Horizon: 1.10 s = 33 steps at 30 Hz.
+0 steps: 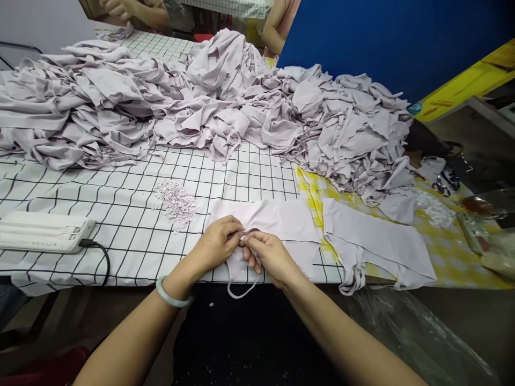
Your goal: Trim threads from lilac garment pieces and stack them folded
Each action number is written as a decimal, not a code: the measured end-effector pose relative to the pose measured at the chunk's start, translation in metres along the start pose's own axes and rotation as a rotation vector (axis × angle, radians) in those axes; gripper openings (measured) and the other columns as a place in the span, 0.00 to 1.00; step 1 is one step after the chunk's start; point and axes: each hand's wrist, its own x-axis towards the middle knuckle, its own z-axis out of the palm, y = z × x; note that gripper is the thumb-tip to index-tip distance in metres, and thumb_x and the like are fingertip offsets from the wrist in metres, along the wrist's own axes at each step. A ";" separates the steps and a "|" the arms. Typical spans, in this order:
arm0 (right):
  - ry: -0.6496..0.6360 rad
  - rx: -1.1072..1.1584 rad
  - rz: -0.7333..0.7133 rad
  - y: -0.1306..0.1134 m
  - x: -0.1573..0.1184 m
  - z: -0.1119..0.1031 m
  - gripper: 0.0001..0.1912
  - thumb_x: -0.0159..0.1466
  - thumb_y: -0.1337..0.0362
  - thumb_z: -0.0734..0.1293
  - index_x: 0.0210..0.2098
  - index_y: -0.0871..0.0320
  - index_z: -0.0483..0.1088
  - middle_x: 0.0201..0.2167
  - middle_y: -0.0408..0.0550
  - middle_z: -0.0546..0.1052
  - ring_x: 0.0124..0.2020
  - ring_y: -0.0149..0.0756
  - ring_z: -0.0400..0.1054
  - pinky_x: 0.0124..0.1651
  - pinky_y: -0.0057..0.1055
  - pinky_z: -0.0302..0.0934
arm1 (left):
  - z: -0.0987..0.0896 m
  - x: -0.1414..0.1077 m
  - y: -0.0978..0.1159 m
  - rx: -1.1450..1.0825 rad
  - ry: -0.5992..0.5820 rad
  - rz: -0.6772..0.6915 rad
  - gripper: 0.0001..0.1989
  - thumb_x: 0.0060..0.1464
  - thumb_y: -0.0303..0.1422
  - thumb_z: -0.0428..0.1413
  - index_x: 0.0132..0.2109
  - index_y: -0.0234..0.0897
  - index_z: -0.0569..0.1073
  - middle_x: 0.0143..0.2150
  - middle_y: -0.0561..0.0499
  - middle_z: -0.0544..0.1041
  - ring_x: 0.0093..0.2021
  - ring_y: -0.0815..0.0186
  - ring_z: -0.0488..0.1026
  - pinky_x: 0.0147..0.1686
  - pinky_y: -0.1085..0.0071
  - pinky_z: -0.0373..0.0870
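Note:
A pale lilac fabric garment piece (277, 217) lies flat near the table's front edge, and a thin strap loop (241, 295) hangs from it over the edge. Both of my hands pinch the same garment along a seam or strap. My left hand (219, 241), with a pale bangle on its wrist, closes thumb and fingers on the cloth. Fingertip to fingertip with it, my right hand (265, 252) is also closed on the fabric, its lower fingers curled. The exact bit between the fingertips is too small to make out.
Large heaps of lilac garments (225, 96) cover the back of the table. Small fabric scraps (177, 203) are piled left of my hands. A white power bank (48, 231) with a black cable sits at the left. Folded garments (374, 241) lie on the right. Other people's arms (276, 27) show behind.

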 end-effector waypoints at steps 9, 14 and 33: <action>0.054 -0.019 -0.004 -0.004 -0.001 -0.003 0.08 0.55 0.60 0.67 0.28 0.59 0.72 0.18 0.37 0.69 0.14 0.23 0.58 0.13 0.20 0.49 | -0.004 0.001 -0.003 -0.030 -0.044 0.009 0.12 0.61 0.24 0.49 0.38 0.35 0.77 0.41 0.47 0.77 0.41 0.65 0.75 0.44 0.66 0.72; 0.085 -0.058 0.002 -0.005 0.000 -0.003 0.09 0.54 0.59 0.67 0.27 0.59 0.73 0.17 0.37 0.67 0.15 0.23 0.56 0.14 0.20 0.47 | -0.004 0.002 -0.003 -0.032 -0.053 0.001 0.12 0.61 0.24 0.49 0.38 0.36 0.78 0.40 0.49 0.77 0.41 0.65 0.75 0.43 0.67 0.71; 0.191 0.188 0.077 -0.006 0.002 -0.003 0.09 0.49 0.61 0.68 0.24 0.62 0.73 0.14 0.36 0.65 0.13 0.20 0.52 0.13 0.19 0.43 | -0.005 0.001 -0.001 -0.076 -0.054 -0.008 0.13 0.60 0.23 0.49 0.38 0.36 0.78 0.40 0.48 0.77 0.41 0.65 0.74 0.44 0.67 0.71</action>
